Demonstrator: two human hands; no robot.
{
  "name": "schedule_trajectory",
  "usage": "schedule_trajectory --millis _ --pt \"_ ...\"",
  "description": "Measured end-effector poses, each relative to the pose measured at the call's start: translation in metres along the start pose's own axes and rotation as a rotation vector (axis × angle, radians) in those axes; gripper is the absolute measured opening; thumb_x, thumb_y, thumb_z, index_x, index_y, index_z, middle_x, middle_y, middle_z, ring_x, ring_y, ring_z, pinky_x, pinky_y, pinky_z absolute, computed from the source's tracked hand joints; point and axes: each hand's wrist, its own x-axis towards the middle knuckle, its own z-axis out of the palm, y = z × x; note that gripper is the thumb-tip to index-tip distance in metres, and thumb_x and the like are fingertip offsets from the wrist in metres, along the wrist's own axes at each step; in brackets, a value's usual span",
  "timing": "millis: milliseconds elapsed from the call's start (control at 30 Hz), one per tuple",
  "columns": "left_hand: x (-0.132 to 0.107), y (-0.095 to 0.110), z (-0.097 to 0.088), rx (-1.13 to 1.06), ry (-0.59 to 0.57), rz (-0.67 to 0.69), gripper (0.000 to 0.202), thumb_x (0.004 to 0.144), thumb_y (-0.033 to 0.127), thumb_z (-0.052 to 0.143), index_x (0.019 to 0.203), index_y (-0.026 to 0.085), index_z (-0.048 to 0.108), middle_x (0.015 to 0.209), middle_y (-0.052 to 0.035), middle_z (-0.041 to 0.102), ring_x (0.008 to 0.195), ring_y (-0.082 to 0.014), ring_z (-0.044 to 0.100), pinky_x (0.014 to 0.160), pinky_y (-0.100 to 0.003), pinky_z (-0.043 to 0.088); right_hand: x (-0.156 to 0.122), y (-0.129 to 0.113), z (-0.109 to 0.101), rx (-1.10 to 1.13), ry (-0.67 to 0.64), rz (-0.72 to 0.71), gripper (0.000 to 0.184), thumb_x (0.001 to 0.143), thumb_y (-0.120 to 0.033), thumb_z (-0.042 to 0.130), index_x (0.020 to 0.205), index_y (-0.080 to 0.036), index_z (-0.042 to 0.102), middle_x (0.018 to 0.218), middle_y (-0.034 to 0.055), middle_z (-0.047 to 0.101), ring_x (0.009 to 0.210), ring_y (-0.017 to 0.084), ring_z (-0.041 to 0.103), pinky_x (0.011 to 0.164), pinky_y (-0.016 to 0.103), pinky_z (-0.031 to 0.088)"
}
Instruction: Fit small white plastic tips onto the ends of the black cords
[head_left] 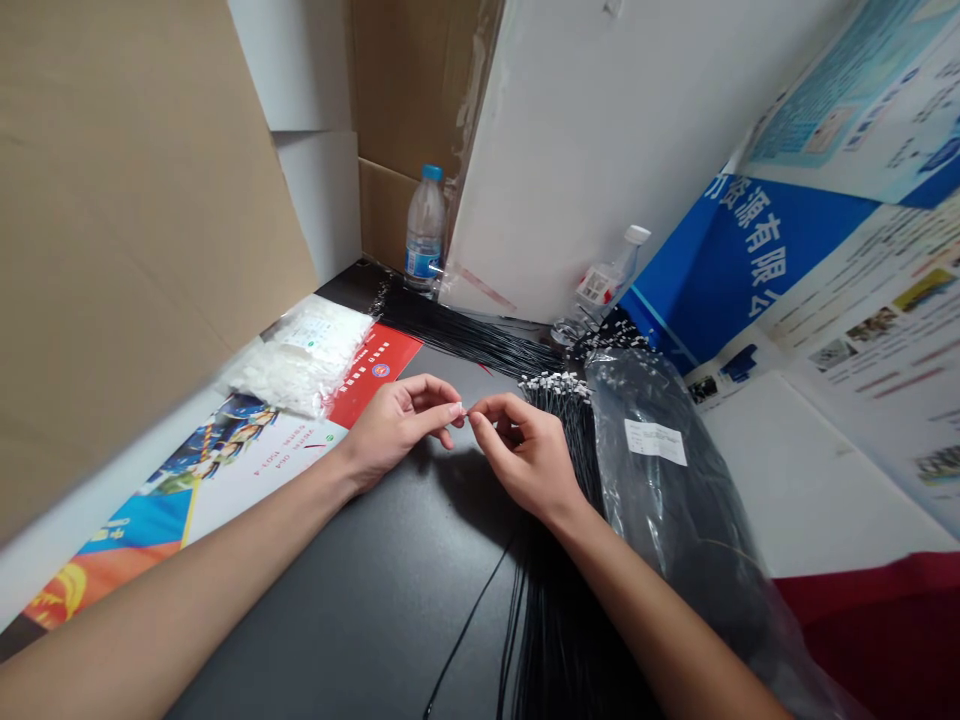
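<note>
Over the dark tabletop (pixel 300 620), my two hands meet fingertip to fingertip. My left hand (pixel 405 425) pinches a tiny white piece, apparently a connector housing (pixel 458 408), between thumb and forefinger. Closed in a pinch, my right hand (pixel 529 455) holds the end of a thin black wire at that piece; whether the wire is inside it I cannot tell. One black wire (pixel 472 612) trails below my right hand toward the near edge. Beneath my right forearm lies a thick bundle of black wires (pixel 551 620), with white connectors (pixel 556 385) clustered at its far end.
A clear bag of small white parts (pixel 300 365) rests at left on a printed sheet (pixel 281 465). Another wire bundle (pixel 472 335) lies at the back, near two bottles (pixel 425 230). A labelled plastic bag (pixel 637 510) lies right. Cardboard (pixel 135 200) rises at left.
</note>
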Motion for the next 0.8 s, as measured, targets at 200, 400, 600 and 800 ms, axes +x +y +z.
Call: schedule_trajectory --millis 200,400,600,800 --pt "-0.0004 0.0010 -0.0009 0.044 -0.005 -0.004 0.023 0.076 0.028 0.075 0.093 0.016 0.067 0.080 -0.0009 0.071 0.055 -0.0098 0.062 0.062 -0.026 0.051 0.0008 -0.0019 -0.0010 -0.001 0.030 0.011 0.015 0.087 -0.029 0.061 0.081 -0.018 0.069 0.065 -0.0004 0.063 0.047 0.008 0.036 0.043 0.022 0.029" --pt "-0.0004 0.0014 -0.0008 0.099 0.007 -0.028 0.017 0.077 0.029 0.076 0.088 0.017 0.071 0.081 -0.0019 0.072 0.057 -0.0100 0.062 0.064 -0.026 0.051 0.0019 -0.0010 -0.0014 0.024 0.039 0.024 0.014 0.085 -0.026 0.061 0.077 -0.017 0.068 0.064 -0.0008 0.062 0.047 0.008 0.037 0.044 0.022 0.029" --pt "-0.0001 -0.0008 -0.0014 0.086 -0.026 -0.068 0.016 0.076 0.029 0.076 0.086 0.016 0.073 0.081 -0.0017 0.072 0.059 -0.0105 0.063 0.066 -0.026 0.051 0.0017 -0.0020 -0.0012 0.032 0.011 0.058 0.016 0.083 -0.026 0.059 0.073 -0.017 0.067 0.061 -0.0012 0.060 0.048 0.008 0.039 0.045 0.021 0.031" --pt "-0.0003 -0.0014 -0.0012 0.035 -0.071 -0.109 0.020 0.074 0.031 0.078 0.086 0.015 0.073 0.082 -0.0034 0.073 0.064 -0.0128 0.065 0.071 -0.029 0.052 0.0018 0.0004 -0.0026 0.092 -0.053 0.119 0.019 0.083 -0.029 0.058 0.073 -0.016 0.067 0.059 -0.0013 0.056 0.051 0.009 0.042 0.048 0.021 0.033"
